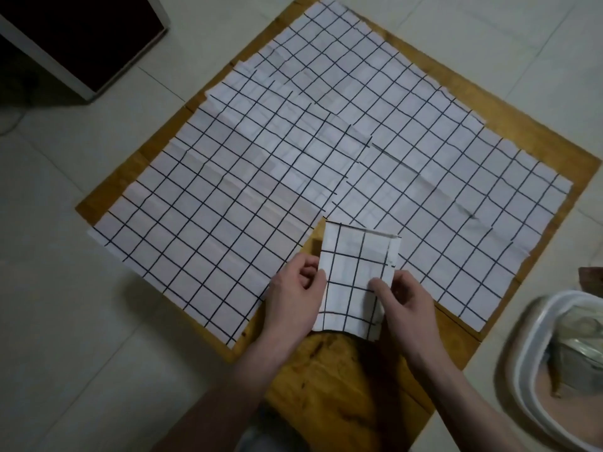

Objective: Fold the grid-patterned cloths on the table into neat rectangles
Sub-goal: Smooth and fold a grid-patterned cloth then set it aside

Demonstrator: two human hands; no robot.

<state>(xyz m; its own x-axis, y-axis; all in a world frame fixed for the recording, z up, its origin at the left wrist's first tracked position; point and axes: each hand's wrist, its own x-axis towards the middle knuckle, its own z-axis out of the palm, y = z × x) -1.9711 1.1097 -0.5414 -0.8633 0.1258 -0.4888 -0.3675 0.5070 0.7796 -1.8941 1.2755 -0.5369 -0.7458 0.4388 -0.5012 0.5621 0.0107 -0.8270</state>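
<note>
Both grips pinch one small folded cloth (355,278) — left hand (293,291), right hand (406,305) — above the table (336,370).

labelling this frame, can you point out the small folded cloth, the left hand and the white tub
small folded cloth (354,275), head view, on its gridded middle
left hand (293,296), head view, on the back of the hand
white tub (528,363), head view, on its near-left rim

No readable text, labels or numbers anywhere in my view, just plain black grid lines.
</note>
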